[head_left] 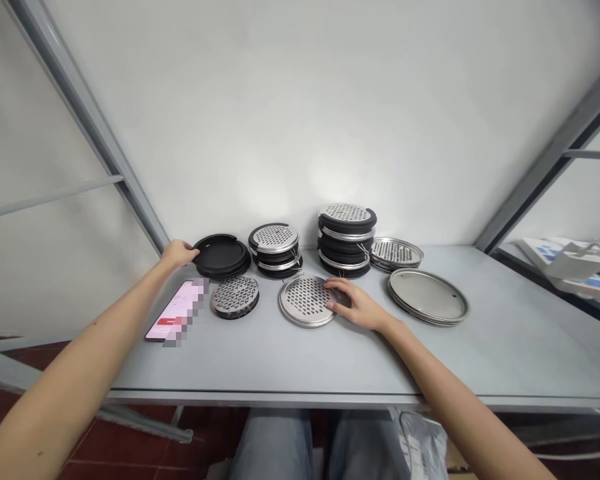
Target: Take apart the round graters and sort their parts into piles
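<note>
At the left, my left hand [179, 253] pinches the rim of the top black round tray [220, 253] in a short stack. My right hand [356, 305] lies at the right edge of a round metal grater plate [307, 300] full of slots, its thumb and fingers apart and touching the plate. This plate lies flat on the table near the middle. Between my hands sits a small stack of round plates with coarse holes [235, 295]. Behind the slotted plate stands a stack of black rings and metal discs [276, 247], topped by a slotted disc.
A taller stack of black rings and metal discs [347, 237] stands near the wall. Right of it are slotted metal plates [396, 253] and plain round metal lids [429, 297]. A phone [173, 317] lies at the left of the grey table [260, 363]. Metal posts [80, 113] flank the table.
</note>
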The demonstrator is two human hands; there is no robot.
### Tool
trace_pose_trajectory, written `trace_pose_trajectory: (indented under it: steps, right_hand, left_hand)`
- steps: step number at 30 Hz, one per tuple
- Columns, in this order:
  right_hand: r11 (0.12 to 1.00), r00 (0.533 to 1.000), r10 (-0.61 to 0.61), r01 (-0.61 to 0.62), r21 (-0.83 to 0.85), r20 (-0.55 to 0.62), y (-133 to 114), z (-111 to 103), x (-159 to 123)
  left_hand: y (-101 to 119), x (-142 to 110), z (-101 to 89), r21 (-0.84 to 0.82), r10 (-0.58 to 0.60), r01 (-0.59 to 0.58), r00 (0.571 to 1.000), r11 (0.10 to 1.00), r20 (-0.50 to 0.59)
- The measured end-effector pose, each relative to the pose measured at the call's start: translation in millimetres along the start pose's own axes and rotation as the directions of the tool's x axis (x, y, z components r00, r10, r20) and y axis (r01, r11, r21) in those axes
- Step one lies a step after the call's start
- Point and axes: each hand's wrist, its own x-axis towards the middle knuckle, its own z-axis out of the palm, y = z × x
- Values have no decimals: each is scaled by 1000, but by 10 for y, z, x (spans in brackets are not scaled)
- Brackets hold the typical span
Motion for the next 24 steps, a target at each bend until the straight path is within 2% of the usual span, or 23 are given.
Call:
trace_pose_trajectory:
  steps: [7, 11, 14, 15, 17, 20, 22, 24]
  right_hand:
    - [999, 1000, -20, 20, -44, -11, -7, -10, -8]
    - [991, 982, -93, 76, -107, -164, -92, 8, -26]
    - [980, 944, -196, 179, -86, -264, -367, 126, 73]
    - [972, 938, -234, 224, -69, -257, -504, 196, 150]
    - [944, 929, -331, 329, -39, -164, -814, 377, 383]
    - [912, 912, -409, 409, -37, -6, -1241, 723, 885]
    - [925, 932, -361, 364, -109, 46, -1414, 965, 1247]
    - [944, 966, -251, 260, -202, 69, -1482, 1183, 1557]
  left_hand:
    - [-7, 1, 103, 3, -45, 46, 988, 999, -150]
    - [-84, 68, 252, -146, -33, 13, 990, 989, -139]
    - [-129, 130, 353, -288, -2, -31, 994, 957, -111]
    - [-134, 146, 375, -328, 1, -37, 994, 944, -109]
    - [-126, 171, 396, -401, -3, -41, 994, 915, -111]
    - [-84, 193, 399, -484, -17, -40, 994, 874, -112]
    - [-55, 204, 404, -516, -34, -35, 992, 856, -124]
    - [-35, 213, 418, -530, -68, -28, 985, 847, -159]
